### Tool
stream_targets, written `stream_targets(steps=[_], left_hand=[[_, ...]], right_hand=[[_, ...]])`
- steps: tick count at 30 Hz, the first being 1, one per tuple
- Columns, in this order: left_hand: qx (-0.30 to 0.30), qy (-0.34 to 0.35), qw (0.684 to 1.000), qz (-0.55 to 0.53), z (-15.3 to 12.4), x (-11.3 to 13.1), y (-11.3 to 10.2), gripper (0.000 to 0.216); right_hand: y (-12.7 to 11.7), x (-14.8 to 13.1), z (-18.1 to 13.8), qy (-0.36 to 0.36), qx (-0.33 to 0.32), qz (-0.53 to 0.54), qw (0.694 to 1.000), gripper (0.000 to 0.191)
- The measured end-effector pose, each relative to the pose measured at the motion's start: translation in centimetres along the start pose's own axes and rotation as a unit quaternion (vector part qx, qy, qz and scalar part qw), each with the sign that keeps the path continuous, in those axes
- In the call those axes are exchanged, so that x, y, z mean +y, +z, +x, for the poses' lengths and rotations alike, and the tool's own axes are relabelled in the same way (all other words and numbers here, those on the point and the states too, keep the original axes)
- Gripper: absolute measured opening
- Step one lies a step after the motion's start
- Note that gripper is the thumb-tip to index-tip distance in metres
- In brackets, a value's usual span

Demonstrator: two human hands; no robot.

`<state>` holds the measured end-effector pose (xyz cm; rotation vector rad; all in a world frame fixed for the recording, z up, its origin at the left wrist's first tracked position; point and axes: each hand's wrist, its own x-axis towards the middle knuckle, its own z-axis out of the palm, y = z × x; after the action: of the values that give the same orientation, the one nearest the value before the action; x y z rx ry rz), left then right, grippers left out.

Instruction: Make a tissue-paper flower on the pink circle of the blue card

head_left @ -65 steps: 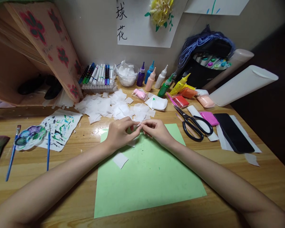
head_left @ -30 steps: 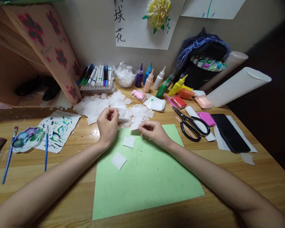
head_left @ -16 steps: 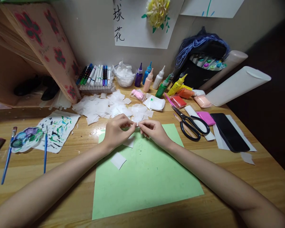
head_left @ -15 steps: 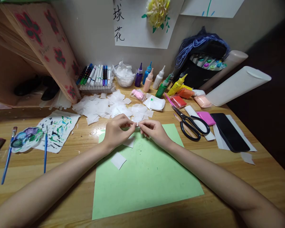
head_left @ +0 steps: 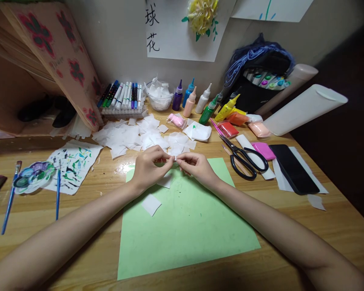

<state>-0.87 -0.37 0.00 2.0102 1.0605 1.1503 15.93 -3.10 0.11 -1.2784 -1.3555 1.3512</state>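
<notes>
A small white piece (head_left: 175, 158), apparently thin paper, is pinched between the fingertips of the left hand (head_left: 152, 166) and the right hand (head_left: 197, 166). Each hand is narrowed, thumb to forefinger; only a sliver shows, so its shape cannot be told. It is over the far edge of a green sheet (head_left: 188, 226) on the wooden desk (head_left: 94, 260). One flat white square (head_left: 151, 205) lies on the sheet; another (head_left: 165, 182) is partly covered by the left hand. Beyond, towards the desk's back edge, loose white papers (head_left: 121, 135) overlap in a pile.

On the wall behind that edge, a white poster (head_left: 174, 42) bears the black characters 球 and 花 beside a yellow flower (head_left: 202, 17); its top is cut off. Handwriting on the pink panel (head_left: 60, 60) near the desk's back left is too faint to read surely, and the black pouch (head_left: 255, 95) at back right carries tiny, illegible marks.
</notes>
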Motion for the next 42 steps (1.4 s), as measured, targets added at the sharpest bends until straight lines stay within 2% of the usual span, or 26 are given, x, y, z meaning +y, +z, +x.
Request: stream_targets(steps=[16, 22, 27, 38, 42], left_hand=[[-0.002, 0.013, 1.0, 0.013, -0.1, 0.1, -0.1, 0.014], [-0.023, 0.035, 0.998, 0.043, 0.1, 0.4, -0.2, 0.013], [-0.031, 0.015, 0.999, 0.019, 0.2, 0.4, -0.2, 0.016], [0.016, -0.022, 1.0, 0.012, 0.4, 0.3, -0.2, 0.011], [0.077, -0.089, 0.993, -0.009, 0.8, -0.8, -0.2, 0.011]], right_hand=[[-0.1, -0.2, 0.0, 0.016, -0.01, 0.004, 1.0, 0.027], [-0.1, -0.3, -0.1, 0.0, -0.01, 0.009, 1.0, 0.025], [0.0, -0.4, -0.1, -0.006, -0.01, -0.013, 1.0, 0.024], [0.0, -0.1, 0.0, -0.012, 0.0, -0.022, 1.0, 0.021], [0.0, -0.2, -0.1, -0.009, 0.002, -0.023, 1.0, 0.021]])
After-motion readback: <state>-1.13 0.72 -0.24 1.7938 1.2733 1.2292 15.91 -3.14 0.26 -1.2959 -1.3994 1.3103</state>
